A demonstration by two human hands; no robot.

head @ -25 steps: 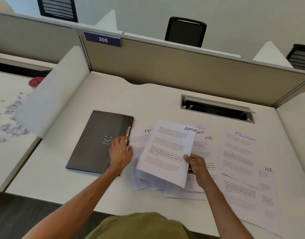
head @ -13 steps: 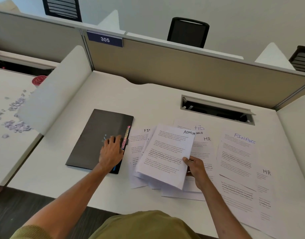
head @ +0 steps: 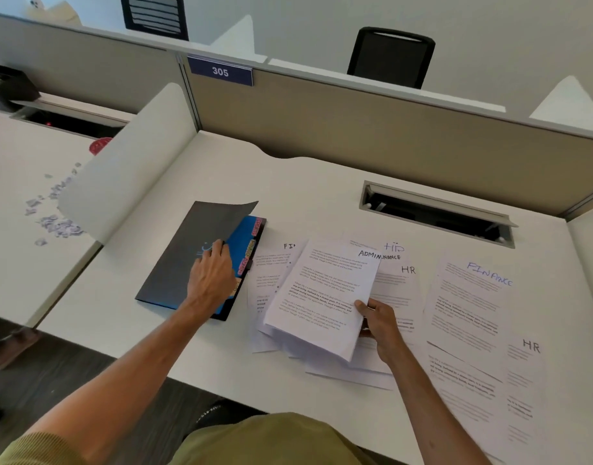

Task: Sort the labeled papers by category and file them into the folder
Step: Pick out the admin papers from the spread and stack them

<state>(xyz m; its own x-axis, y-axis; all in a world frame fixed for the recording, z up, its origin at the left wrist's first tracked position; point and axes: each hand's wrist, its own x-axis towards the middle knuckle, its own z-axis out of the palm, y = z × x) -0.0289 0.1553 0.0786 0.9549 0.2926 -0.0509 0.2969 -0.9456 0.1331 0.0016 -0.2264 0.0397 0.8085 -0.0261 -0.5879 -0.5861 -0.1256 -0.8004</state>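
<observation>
While the left hand [head: 211, 280] curls its fingers under the folder [head: 174, 263] cover on the desk [head: 305, 196], the right hand [head: 380, 322] pinches the ADMIN sheet [head: 322, 297] beside it; best flip the cover fully, then find the ADMIN tab [head: 243, 267].

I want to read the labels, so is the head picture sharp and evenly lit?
Head view: even, soft light, no glare; headings on the ADMIN sheet and FINANCE sheet read clearly, body print is too soft; edges show wide-angle stretch.
</observation>
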